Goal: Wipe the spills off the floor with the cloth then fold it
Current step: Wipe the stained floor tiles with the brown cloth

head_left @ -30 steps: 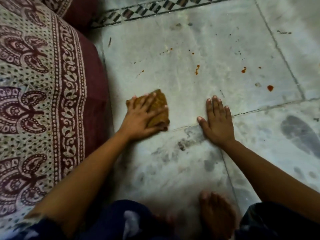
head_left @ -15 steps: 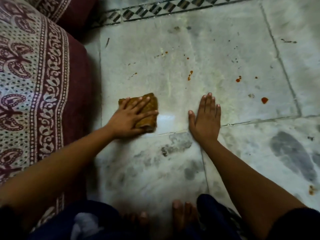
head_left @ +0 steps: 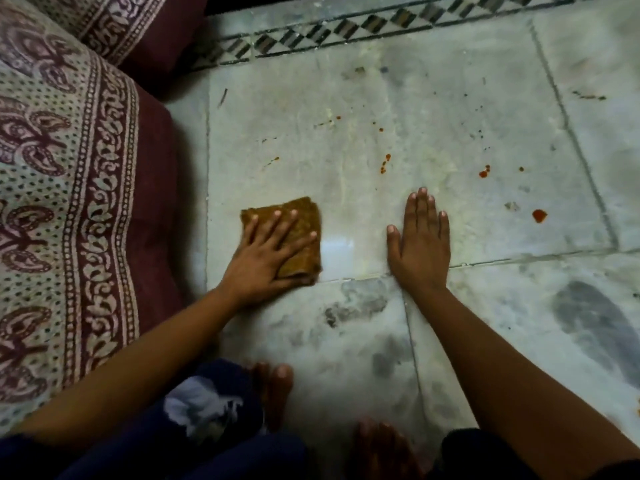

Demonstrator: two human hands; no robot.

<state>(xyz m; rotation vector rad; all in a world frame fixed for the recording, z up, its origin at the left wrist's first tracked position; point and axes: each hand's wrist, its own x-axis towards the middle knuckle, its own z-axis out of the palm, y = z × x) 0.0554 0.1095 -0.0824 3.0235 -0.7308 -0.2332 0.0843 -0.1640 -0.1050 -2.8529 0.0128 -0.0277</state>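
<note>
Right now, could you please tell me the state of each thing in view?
left hand, fingers straight and spread, pressing on the cloth.
right hand, flat on the bare floor, holding nothing.
cloth, folded into a pad, lying flat.
red spills, unwiped, beyond both hands.

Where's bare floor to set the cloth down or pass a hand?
Free: the glossy strip between the cloth and the right hand, and the smudged tile between the hands and the feet. Crowded: the left hand presses the cloth close beside the patterned bedding; red spills dot the tile beyond both hands.
</note>
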